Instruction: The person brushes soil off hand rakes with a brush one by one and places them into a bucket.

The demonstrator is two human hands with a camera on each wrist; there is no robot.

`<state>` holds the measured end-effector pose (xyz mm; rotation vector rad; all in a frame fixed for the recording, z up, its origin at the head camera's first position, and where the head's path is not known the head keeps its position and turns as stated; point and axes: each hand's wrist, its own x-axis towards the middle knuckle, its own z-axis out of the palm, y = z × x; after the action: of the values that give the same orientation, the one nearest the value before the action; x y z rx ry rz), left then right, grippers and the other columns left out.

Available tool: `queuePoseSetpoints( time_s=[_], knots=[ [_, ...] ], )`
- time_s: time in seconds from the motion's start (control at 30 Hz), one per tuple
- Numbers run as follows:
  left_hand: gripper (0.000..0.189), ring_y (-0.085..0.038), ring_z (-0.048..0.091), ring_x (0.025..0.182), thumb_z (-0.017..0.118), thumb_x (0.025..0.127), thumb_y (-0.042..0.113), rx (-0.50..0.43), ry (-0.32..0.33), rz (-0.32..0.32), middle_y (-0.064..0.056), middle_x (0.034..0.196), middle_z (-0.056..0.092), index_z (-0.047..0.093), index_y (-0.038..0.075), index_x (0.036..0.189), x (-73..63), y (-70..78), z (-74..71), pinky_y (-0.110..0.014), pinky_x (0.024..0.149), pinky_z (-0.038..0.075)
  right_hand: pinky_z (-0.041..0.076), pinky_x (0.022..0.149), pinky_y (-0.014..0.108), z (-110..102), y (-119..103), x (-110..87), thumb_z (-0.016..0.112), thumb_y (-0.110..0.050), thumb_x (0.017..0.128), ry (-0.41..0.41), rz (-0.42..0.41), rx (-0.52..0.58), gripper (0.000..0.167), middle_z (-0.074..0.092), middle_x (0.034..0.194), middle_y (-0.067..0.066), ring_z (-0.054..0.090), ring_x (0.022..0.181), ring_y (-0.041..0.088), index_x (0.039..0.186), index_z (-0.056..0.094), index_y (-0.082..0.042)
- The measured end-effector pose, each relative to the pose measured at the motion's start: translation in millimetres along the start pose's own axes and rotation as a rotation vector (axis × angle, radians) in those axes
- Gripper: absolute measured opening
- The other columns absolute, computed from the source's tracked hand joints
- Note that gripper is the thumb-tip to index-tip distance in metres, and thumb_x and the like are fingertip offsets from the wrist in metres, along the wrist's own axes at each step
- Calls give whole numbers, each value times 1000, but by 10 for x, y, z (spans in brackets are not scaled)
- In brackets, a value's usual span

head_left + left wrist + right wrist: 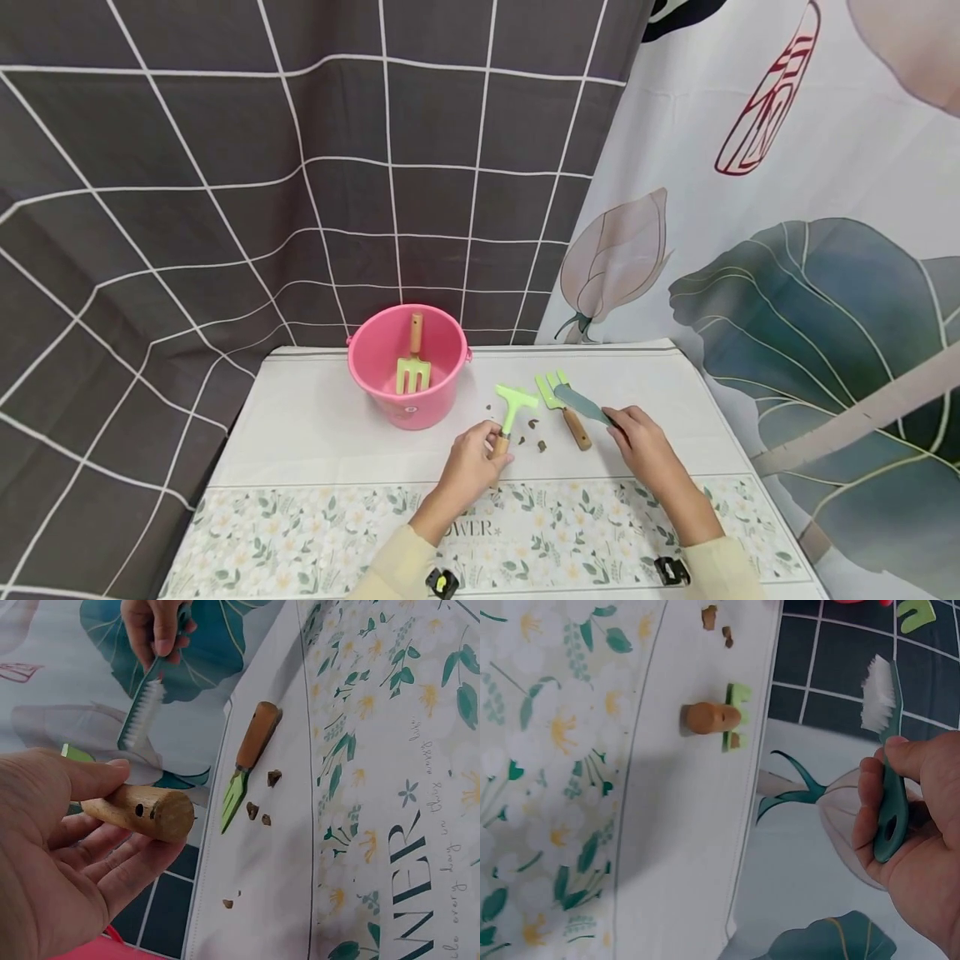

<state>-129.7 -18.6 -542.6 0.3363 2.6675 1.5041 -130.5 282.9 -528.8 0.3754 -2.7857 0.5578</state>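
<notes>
My left hand holds the wooden handle of a small garden tool with a light-green T-shaped head. The butt of that handle faces the left wrist camera, with the thumb on one side and fingers under it. A teal brush with white bristles is gripped by its handle in my right hand, held above the table. Beneath the brush lies a green hand fork with a wooden handle. Several small brown crumbs are scattered on the table between the two hands.
A pink bucket stands at the back left of the table, with another green hand fork inside it. The white tablecloth has a floral band along the front. Curtains hang behind and on the right.
</notes>
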Motion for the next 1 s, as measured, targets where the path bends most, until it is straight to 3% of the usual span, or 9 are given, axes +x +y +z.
queuePoseSetpoints(
  time_s=[0.23,0.57,0.77,1.0],
  knots=[
    [39,-11,62,82,81,87,8,57,36,37,-4,103,69,69,3,123,-8,51,-72,-22,71,57,52,60,34,36,-11,-94,69,-3,97,-17,74,21,30,64,102,14,57,79,18,126,68,3],
    [41,-17,65,89,77,91,10,165,120,123,-5,101,69,66,1,129,-23,143,-337,-33,79,59,54,60,34,100,4,-194,72,-1,95,64,54,37,30,65,102,13,60,80,17,124,70,1],
    [41,-16,62,87,75,92,8,153,176,106,-7,101,69,65,1,131,-14,227,-547,-34,78,59,53,60,32,105,7,-217,72,-3,95,53,70,41,30,65,103,12,58,80,16,124,69,1],
    [43,-16,62,80,76,91,4,122,238,85,-11,99,70,64,-1,132,-9,270,-834,-28,69,59,59,67,40,97,8,-213,72,-3,95,68,101,45,29,64,105,14,63,85,22,123,69,1]
  ],
)
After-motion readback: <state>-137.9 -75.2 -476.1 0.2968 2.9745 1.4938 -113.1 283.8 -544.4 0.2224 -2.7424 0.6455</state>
